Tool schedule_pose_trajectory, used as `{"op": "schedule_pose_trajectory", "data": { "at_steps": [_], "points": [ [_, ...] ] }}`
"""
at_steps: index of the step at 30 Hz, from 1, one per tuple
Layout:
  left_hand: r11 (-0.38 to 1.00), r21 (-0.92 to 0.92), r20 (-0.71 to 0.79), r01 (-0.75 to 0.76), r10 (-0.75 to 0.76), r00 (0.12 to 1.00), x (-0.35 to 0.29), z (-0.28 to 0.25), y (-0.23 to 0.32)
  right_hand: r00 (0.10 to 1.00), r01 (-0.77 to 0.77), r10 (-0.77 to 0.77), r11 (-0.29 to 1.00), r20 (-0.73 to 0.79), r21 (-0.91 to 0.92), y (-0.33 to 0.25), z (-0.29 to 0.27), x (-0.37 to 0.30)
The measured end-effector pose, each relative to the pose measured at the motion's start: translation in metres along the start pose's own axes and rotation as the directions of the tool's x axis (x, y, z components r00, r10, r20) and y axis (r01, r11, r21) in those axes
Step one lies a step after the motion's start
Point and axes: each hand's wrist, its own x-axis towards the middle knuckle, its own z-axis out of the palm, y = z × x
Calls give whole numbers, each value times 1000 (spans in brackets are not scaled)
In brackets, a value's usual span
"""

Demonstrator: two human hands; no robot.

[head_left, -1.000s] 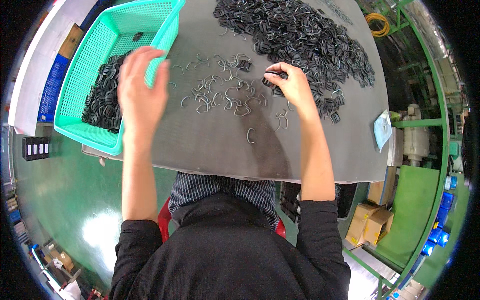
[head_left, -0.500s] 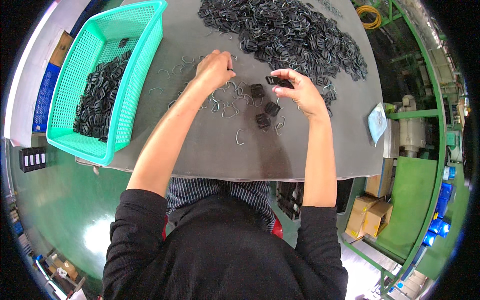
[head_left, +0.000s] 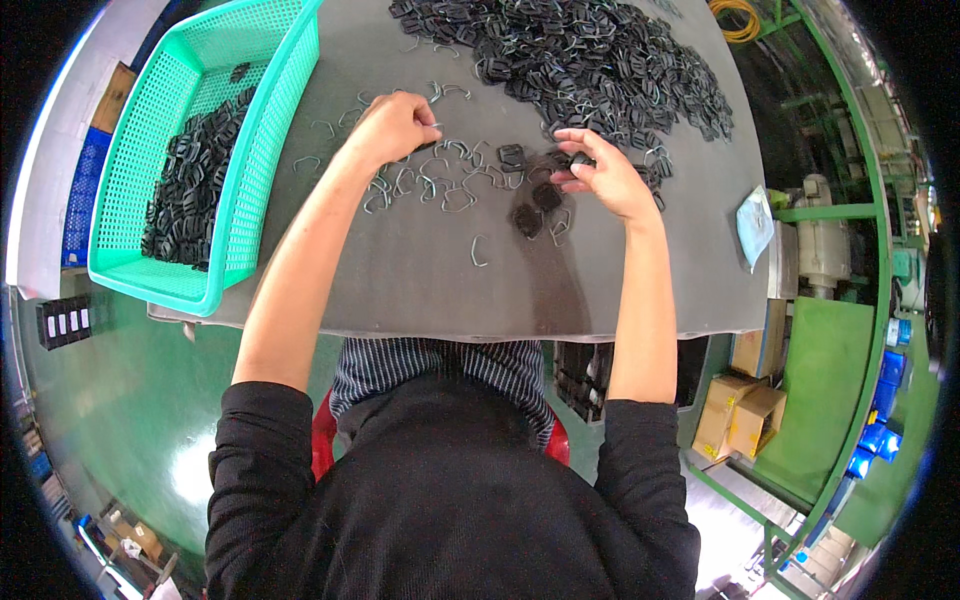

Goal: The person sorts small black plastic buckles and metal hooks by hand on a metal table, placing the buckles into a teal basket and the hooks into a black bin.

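Left hand off the basket, among the wire hooks; right hand holds a buckle

Main change: left hand [head_left: 390,130] is over the green basket's near-right rim a second ago, now well clear of it, bent down over the loose wire hooks [head_left: 459,205] in the middle of the table [head_left: 400,290]. Fingertips drawn together; a dark edge shows beneath them, but cannot tell whether it's gripped or just lying there.

Right hand [head_left: 610,180] stays just off the near edge of the big heap of black pieces [head_left: 610,70]. Thumb and fingers pinch a black buckle [head_left: 582,159]; half a second ago it juts out flat to the left, now it sits further in between the digits. Some blur there.

Three loose black pieces [head_left: 526,220] lie left and near of the right hand, same layout as half a second ago; only one lies out clearly apart a second ago. One hook [head_left: 474,250] lies alone on the near side.

Green basket [head_left: 250,180] stays at far left, part filled with black pieces [head_left: 190,180]. Meaning for the work: handling is now at mid-table, left hand by the hooks, right hand on the buckle, none at the basket.
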Motion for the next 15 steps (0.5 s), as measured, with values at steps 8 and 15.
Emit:
{"op": "schedule_pose_trajectory", "data": {
  "at_steps": [8, 15],
  "points": [
    [433, -875, 255, 217, 32, 966, -18, -8, 2, 996, 86, -85, 996, 22, -36, 4, -1, 0],
    [938, -136, -226, -319, 284, 932, -28, 30, 23, 969, 239, -238, 971, 69, -16, -24, 22, -14]
  ]
}}
